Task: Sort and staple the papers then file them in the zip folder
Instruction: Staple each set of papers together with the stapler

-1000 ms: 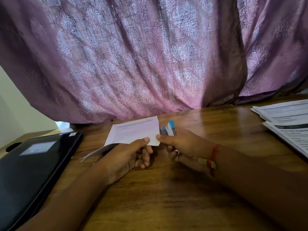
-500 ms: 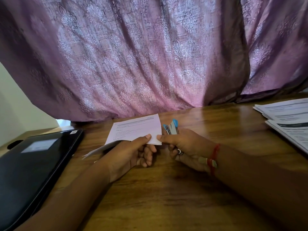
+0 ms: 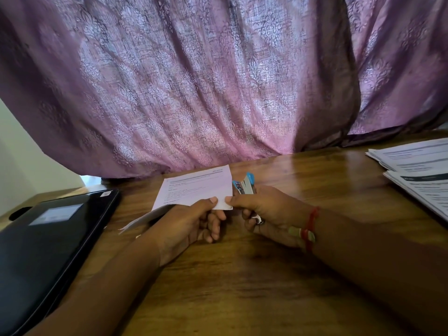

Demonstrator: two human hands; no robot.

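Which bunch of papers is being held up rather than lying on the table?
The papers pinched between both hands, beside the blue stapler; the two stacks at right lie flat.

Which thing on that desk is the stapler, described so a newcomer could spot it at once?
Start at the wooden desk below the purple curtain and go to the two hands at its middle. The stapler sticks up out of the right hand, beside the sheet of paper both hands pinch. It is the only blue and silver thing among white papers.

On the table (image 3: 242, 275), the zip folder (image 3: 48, 238) lies at left, paper stacks (image 3: 417, 170) at far right; between them both hands hold a paper (image 3: 194, 187), stapler (image 3: 244, 184) just right of it, curtain (image 3: 194, 81) behind
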